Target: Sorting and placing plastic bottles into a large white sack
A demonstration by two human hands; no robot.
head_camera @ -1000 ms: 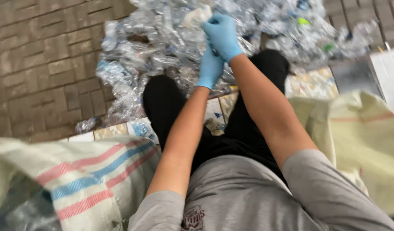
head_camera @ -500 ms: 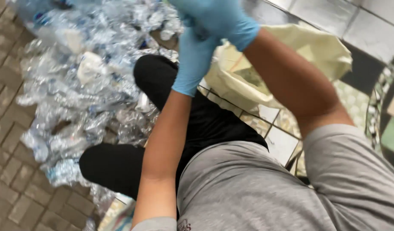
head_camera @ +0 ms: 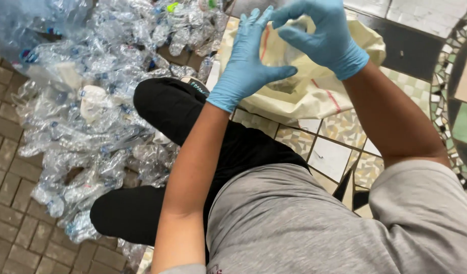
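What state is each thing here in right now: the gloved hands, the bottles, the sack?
Left hand in blue glove: fingers spread open, raised over the sack, holding nothing visible.
Right hand in blue glove: fingers curled, open; any grip cannot be told.
Cream woven sack: mouth open, slumped on the tiled floor.
Clear plastic bottles: crushed, heaped loosely on the brick paving.
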